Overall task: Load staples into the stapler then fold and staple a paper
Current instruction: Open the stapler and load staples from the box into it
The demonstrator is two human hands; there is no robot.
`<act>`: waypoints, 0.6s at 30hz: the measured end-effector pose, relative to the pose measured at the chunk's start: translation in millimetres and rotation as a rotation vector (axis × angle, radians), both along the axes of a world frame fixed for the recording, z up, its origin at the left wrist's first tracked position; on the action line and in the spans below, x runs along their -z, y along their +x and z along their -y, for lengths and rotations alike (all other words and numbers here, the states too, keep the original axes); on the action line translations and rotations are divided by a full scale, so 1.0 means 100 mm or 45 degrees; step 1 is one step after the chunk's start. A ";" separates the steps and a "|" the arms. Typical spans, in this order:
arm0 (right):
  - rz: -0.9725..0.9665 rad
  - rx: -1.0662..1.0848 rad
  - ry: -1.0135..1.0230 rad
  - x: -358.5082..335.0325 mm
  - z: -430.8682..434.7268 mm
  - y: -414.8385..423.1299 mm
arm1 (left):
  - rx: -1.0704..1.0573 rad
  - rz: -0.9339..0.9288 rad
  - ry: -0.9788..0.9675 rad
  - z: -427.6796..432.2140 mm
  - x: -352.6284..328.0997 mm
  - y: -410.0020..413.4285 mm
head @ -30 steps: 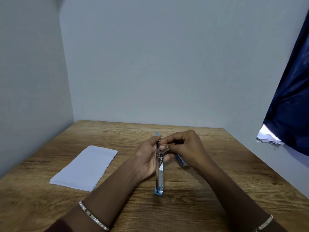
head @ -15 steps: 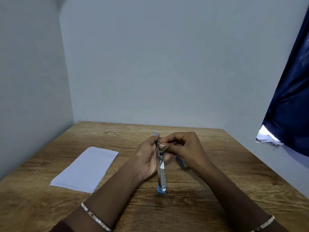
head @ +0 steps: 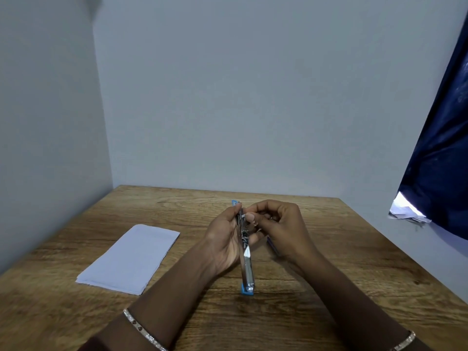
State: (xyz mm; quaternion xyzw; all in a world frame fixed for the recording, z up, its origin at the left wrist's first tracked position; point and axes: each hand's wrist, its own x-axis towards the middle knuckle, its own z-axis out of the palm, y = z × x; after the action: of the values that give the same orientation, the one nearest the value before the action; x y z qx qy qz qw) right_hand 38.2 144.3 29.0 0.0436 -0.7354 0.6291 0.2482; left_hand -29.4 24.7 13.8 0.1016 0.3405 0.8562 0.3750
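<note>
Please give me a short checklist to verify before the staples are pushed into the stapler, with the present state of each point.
1. Stapler held steady by the left hand: ok.
2. Stapler opened, metal channel exposed: ok.
3. Right hand fingers pinched at the upper end of the channel: ok.
4. Staple strip really between those fingers: cannot tell, too small.
5. Strip seated straight in the channel: cannot tell.
6. Paper ready on the table, left of the hands: ok, it looks already folded.
</note>
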 end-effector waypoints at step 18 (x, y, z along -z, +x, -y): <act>-0.034 0.061 0.243 0.00 0.03 0.00 | -0.127 -0.045 -0.015 0.00 -0.06 0.03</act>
State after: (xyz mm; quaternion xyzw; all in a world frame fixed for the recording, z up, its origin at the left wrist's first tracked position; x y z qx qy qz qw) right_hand 38.2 141.4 28.5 0.0576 -0.7894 0.5494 0.2677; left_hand -26.6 24.8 19.4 0.0972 0.3568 0.8699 0.3263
